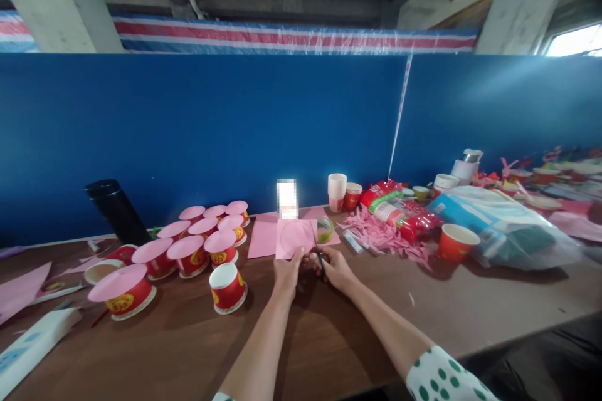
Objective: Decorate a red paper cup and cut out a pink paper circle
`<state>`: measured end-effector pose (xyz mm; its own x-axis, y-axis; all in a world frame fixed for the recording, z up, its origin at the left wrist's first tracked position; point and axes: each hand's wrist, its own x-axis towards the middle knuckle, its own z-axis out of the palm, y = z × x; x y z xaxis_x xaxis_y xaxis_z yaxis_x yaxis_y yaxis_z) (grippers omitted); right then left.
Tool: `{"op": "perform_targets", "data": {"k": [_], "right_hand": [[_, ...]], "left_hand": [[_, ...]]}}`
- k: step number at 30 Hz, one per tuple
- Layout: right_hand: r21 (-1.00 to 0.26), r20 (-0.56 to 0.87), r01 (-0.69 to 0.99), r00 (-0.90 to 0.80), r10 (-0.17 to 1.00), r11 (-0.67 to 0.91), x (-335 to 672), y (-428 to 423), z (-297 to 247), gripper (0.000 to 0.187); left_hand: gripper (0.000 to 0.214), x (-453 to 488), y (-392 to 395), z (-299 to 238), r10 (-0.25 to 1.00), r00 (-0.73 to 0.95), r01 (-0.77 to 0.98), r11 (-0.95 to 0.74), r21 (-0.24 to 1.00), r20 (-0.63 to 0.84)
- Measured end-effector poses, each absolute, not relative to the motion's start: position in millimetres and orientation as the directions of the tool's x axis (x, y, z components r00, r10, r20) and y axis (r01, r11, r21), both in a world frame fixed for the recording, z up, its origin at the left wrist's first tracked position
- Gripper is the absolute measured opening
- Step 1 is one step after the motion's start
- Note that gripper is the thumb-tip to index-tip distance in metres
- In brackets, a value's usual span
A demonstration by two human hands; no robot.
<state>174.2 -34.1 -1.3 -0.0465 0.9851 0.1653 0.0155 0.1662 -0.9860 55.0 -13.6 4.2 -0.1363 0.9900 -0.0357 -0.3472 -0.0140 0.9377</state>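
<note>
"Blue partition [211, 119] all along the far edge of this brown table [367, 319]. What's in the person's hands?"

"One pink paper square [296, 238] with a circle drawn on it, raised over the middle of the table. The left hand [286, 272] pinches its lower right part; the right hand [335, 268] is closed round one pair of scissors [320, 258], just beside the square's right edge."

"How would that paper handle?"

"Light, I'd judge, and stiff enough to stand up from one pinch, yet easy to crease or tear. Best held by a corner, outside the circle."

"And around it?"

"Just beyond, towards the far edge, pink sheets [263, 238], too overlapped to count, with one tape roll [324, 230] on them."

"On the left I count ten pink discs [188, 247], each topping a cup."

"Agreed. Nearer the table's near edge is one bare red cup [229, 297], and one black tumbler [117, 213] is by the far edge."

"Right side?"

"One stack of white cups [337, 191], one red package [390, 210] on uncountable pink shreds [409, 250], one orange cup [457, 246] and one plastic bag [531, 232]. Towards the right end, more cups, too blurred to count."
</note>
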Motion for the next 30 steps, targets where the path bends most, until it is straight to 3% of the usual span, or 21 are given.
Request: {"op": "perform_targets", "data": {"k": [30], "right_hand": [[-0.993, 0.119, -0.017, -0.027, 0.992, 0.119, 174.4, -33.8, -1.8, 0.035]], "left_hand": [[0.033, 52.7, -9.1, -2.3, 0.986, -0.163, -0.308, -0.024, 0.951, -0.028]]}}
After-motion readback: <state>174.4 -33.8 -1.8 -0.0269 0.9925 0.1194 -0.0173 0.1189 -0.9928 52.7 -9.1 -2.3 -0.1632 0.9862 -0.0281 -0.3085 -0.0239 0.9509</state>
